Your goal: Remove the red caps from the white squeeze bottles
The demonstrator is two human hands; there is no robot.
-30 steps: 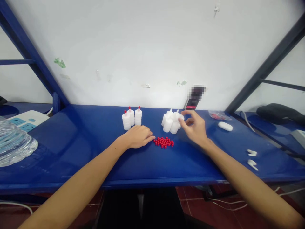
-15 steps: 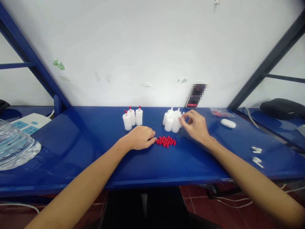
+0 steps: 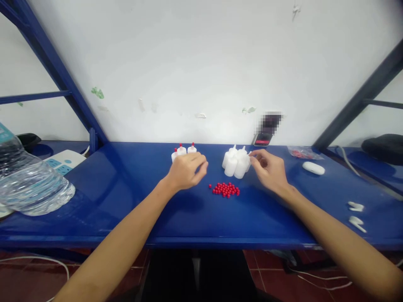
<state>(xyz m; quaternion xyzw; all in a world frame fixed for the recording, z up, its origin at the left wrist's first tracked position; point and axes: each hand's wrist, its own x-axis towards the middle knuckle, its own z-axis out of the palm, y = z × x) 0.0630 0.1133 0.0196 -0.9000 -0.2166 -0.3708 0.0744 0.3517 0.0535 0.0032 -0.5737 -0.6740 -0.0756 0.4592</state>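
Observation:
My left hand is raised a little above the blue table, its fingers curled together in a pinch; whatever they hold is hidden. Behind it stand 3 white squeeze bottles with red tips, their lower parts covered by the hand. My right hand is closed with thumb and forefinger at the tip of the rightmost squeeze bottle in a tight cluster of uncapped white bottles. Small red caps lie in a loose pile between my hands, with one cap apart on the left.
A large clear water bottle and a white power strip are at the left. A phone leans on the wall. Further right lie a plastic bag with red pieces, a white earbud case and two earbuds.
My left hand has lifted away from the red caps, moving up in front of the capped bottles. My right hand stays by the rightmost uncapped bottle. The whole view has shifted slightly.

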